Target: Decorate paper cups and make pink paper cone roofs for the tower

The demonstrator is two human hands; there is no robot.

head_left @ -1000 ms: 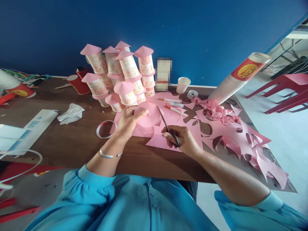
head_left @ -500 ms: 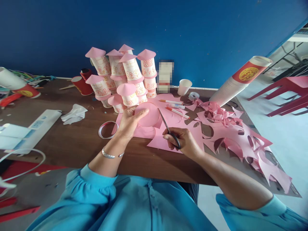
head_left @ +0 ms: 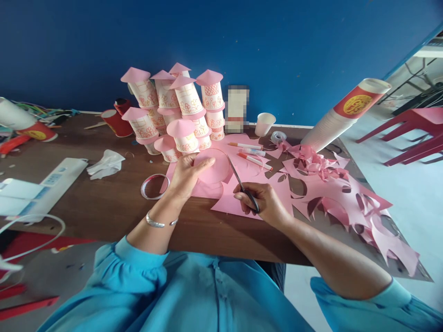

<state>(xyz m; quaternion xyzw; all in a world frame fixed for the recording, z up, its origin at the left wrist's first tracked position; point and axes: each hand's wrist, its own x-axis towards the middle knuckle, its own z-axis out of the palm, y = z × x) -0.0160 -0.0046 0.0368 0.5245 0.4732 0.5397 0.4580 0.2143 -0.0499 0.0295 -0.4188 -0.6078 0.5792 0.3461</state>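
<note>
The left hand (head_left: 188, 173) pinches a flat paper disc (head_left: 216, 168), thumb laid on top of its left side. The disc is thin, smooth, matte pink paper with a fine reddish line curving near its edge, and it sits in front of the person, above other pink sheets (head_left: 277, 200) on the table (head_left: 207, 235). The right hand (head_left: 265, 203) is wrapped around the black handles of a pair of scissors (head_left: 251, 200); the slim metal blades slant up to the disc's right edge, though whether they bite into the paper cannot be told. A shiny metal bracelet (head_left: 154, 222), open at one side, circles the left wrist.

Behind the hands stand towers of paper cups (head_left: 187, 101), white with drawn orange-red flowers, topped with pink paper cones. A hollow tape ring (head_left: 143, 188) lies beside the left forearm, near a crumpled white tissue (head_left: 105, 165). To the right, slender markers (head_left: 255, 161) rest on pink paper, near a plain tapered white cup (head_left: 266, 125). Beyond them are curled pink strips (head_left: 311, 161), limp offcuts (head_left: 325, 184) with round holes, and a long ribbed cup stack (head_left: 328, 124), leaning.
</note>
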